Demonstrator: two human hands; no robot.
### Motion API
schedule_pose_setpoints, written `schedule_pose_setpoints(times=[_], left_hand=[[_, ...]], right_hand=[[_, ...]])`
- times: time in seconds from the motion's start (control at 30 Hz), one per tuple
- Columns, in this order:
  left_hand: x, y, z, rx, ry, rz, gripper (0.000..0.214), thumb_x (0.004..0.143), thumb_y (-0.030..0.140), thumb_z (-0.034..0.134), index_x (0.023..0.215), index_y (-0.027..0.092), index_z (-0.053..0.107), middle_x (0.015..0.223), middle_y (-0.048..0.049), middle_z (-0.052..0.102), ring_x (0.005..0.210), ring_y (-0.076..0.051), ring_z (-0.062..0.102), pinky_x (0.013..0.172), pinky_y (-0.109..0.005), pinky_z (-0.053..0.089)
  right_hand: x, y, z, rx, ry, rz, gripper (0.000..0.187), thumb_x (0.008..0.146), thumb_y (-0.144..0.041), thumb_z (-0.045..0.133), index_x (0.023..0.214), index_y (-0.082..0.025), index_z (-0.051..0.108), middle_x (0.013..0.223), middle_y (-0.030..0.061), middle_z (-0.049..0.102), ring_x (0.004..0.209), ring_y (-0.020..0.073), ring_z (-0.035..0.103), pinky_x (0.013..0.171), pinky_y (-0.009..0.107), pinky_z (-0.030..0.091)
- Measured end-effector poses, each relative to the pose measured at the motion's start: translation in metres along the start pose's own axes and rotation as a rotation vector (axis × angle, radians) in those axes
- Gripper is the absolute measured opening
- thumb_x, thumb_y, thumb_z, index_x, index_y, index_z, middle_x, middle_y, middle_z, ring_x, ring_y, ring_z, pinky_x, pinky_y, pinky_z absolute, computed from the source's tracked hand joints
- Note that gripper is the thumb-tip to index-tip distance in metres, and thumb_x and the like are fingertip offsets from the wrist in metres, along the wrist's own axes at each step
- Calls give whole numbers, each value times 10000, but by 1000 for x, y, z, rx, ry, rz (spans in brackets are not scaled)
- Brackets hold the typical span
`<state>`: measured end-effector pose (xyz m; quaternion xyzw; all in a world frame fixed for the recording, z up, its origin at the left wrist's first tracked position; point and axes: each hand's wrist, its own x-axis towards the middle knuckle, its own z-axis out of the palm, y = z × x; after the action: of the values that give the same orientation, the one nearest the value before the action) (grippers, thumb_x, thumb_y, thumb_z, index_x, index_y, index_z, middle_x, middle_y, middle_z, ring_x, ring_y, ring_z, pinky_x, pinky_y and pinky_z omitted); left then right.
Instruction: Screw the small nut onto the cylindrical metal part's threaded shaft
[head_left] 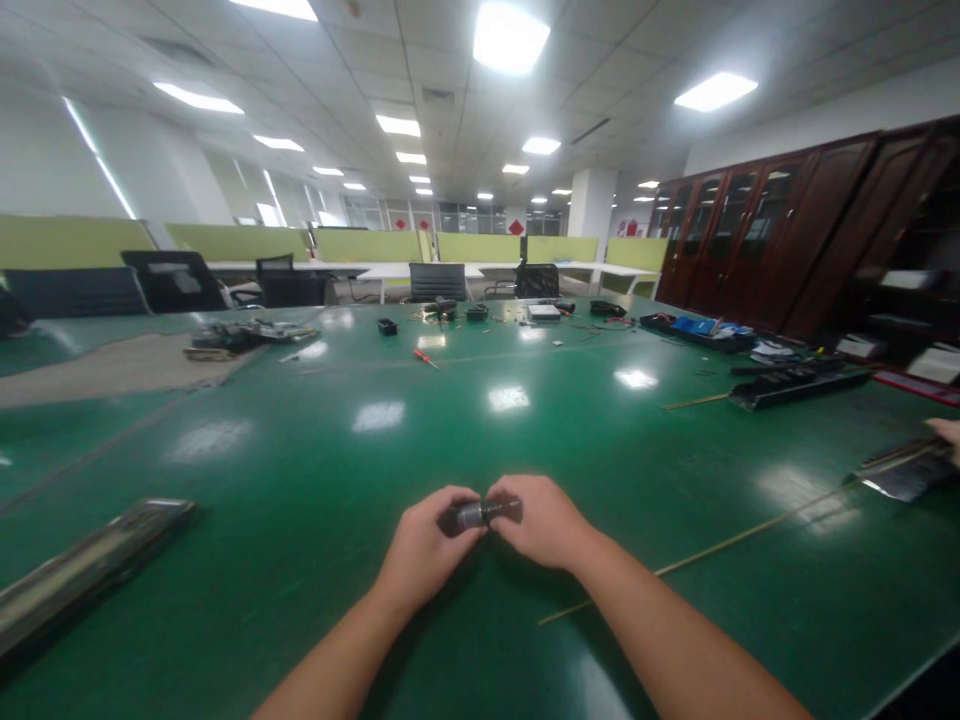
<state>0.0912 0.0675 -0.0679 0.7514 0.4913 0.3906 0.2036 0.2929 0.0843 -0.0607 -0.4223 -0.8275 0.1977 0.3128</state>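
In front of me, low over the green table [480,440], both my hands meet at a small cylindrical part [469,516]. It has a grey metallic middle and dark ends, and its kind is unclear. My left hand [424,540] is closed round its left end, thumb and fingers curled about it. At the right end, a dark brownish piece [506,510] sits between the thumb and fingers of my right hand [544,520]. Whether the two pieces are joined cannot be made out. A long thin strip [720,545] passes behind my right forearm.
Another person's hand [946,432] is by a dark bundle [907,470] at the right edge. A long metal-edged bar [90,565] lies at left. Farther off are a red screwdriver [424,358], a pile of parts [247,336] and a black tray [697,332].
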Motion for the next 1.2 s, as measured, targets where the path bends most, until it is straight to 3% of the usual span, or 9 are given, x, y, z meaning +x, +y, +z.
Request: schedule_pose_setpoints(times=[1.2], left_hand=[[-2, 5, 0, 47, 18, 18, 218, 736, 262, 733, 952, 227, 721, 917, -16, 738, 841, -204, 686, 798, -308, 542]], right_hand=[[3, 2, -6, -101, -45, -34, 168, 835, -288, 672, 962, -257, 778, 903, 23, 742, 842, 178, 641, 733, 273, 430]])
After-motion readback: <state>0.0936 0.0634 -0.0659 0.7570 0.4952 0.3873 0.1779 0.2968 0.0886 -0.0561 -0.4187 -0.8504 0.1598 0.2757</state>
